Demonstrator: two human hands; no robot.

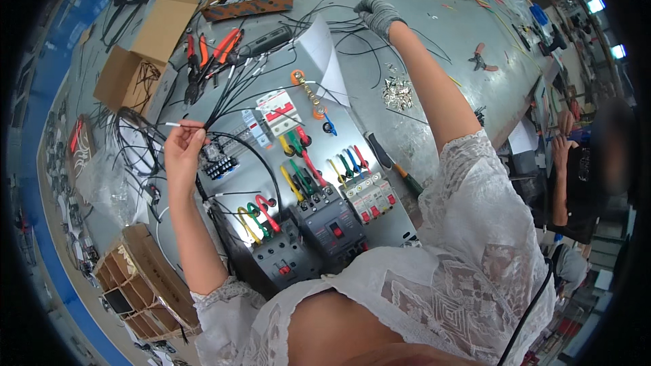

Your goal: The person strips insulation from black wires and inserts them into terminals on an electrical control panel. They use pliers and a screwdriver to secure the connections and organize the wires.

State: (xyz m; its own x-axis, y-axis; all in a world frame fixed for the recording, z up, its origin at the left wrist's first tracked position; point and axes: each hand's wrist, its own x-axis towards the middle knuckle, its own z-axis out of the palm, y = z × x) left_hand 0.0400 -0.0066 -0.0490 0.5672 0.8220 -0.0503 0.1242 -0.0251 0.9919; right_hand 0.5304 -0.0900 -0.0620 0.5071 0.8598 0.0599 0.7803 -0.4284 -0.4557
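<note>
My bare left hand [183,152] pinches a thin black wire with a white sleeve at its end, beside a bundle of black wires [227,102]. Far off at the back, my right hand [378,17] wears a grey knitted glove, its fingers curled over loose black wires [342,24]. Between my arms lies a metal mounting plate [319,139]. On it sit a breaker with red switches [277,110], a large dark breaker [332,224], a contactor-like dark block [281,257], a small white breaker row [371,198] and a terminal block [220,166]. Yellow, green and red wires end there.
Orange-handled pliers [220,47] and open cardboard boxes [163,30] lie at the back left. A pile of small metal pieces [397,93], a screwdriver [407,177] and red-handled cutters [481,59] are at right. A divided cardboard box [146,285] stands near left. Another person works far right.
</note>
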